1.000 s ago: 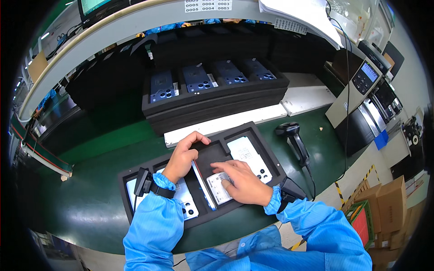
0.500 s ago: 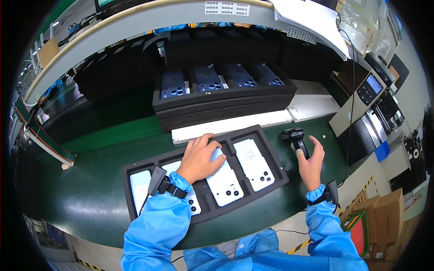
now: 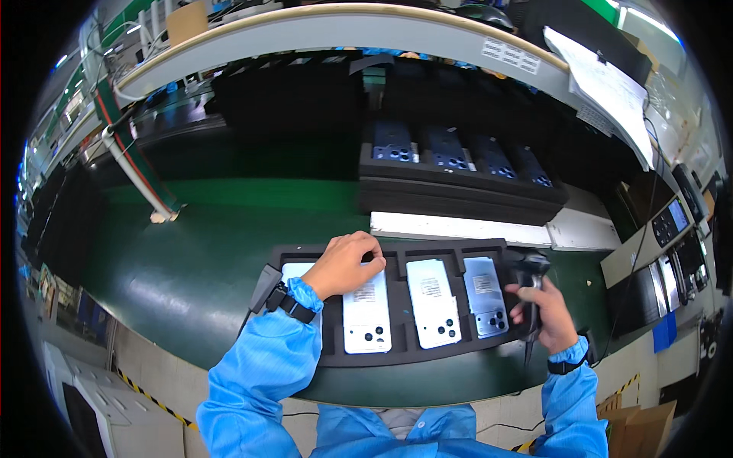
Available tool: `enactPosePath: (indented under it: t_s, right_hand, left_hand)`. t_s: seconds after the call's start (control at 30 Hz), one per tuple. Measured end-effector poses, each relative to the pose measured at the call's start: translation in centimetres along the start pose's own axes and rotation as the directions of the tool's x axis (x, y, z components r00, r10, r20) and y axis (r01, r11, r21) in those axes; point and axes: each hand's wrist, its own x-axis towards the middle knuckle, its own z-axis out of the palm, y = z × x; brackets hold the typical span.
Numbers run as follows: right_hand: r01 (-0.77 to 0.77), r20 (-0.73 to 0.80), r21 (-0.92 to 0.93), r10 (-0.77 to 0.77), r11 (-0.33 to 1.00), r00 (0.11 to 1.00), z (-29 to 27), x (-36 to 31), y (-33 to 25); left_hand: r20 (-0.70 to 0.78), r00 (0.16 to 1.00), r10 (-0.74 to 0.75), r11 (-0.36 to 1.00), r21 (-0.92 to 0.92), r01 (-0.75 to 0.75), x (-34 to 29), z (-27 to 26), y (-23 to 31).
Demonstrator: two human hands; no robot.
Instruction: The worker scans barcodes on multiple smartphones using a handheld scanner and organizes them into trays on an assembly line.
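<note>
A black foam tray (image 3: 397, 347) lies on the green bench with pale phones in its slots, backs up and camera lenses toward me. My left hand (image 3: 347, 263) is bent over the far end of one phone (image 3: 366, 317), its fingers curled and the fingertips partly hidden. To its right lie a second phone (image 3: 433, 305) and, at the tray's right end, a bluish one (image 3: 487, 298). Another phone (image 3: 296, 270) is mostly covered by my left hand and sleeve. My right hand (image 3: 551, 314) grips a black handheld barcode scanner (image 3: 528, 267) by its handle, beside the tray's right edge.
Behind the tray, a white bar (image 3: 458, 227) runs across the bench (image 3: 183, 305). Stacked black foam trays (image 3: 458, 192) hold dark blue phones. A shelf (image 3: 343, 27) spans above, with papers (image 3: 599, 84) hanging down. To the right stands a device with a small screen (image 3: 670, 217).
My right hand has taken hold of the scanner and brought it beside the tray. My left hand has shifted leftward along the phones. The view has turned left, and the tray sits straighter.
</note>
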Motion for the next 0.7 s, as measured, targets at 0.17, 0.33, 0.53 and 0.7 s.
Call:
enactPosePath:
  t_s: [0.17,0.33,0.53,0.7]
  right_hand:
    - [-0.037,0.374,-0.112,0.077,0.993,0.924,9.1,-2.2,1.1]
    - [0.019,0.502,-0.13,0.049,0.991,0.863,15.0,-3.4,2.6]
    - [-0.035,0.484,-0.092,0.076,0.995,0.872,17.1,-4.4,2.7]
    - [0.104,0.289,-0.043,-0.087,0.994,0.953,12.7,-3.5,3.6]
  left_hand:
    - [-0.08,0.994,0.08,0.997,0.029,-0.078,-0.4,0.4,-0.2]
    - [-0.07,0.992,0.109,0.994,-0.004,-0.11,-0.1,0.2,-0.5]
    - [-0.111,0.99,0.087,0.996,0.038,-0.084,-0.9,0.4,-1.4]
    - [-0.166,0.974,0.157,0.982,0.134,-0.135,0.3,2.3,-0.1]
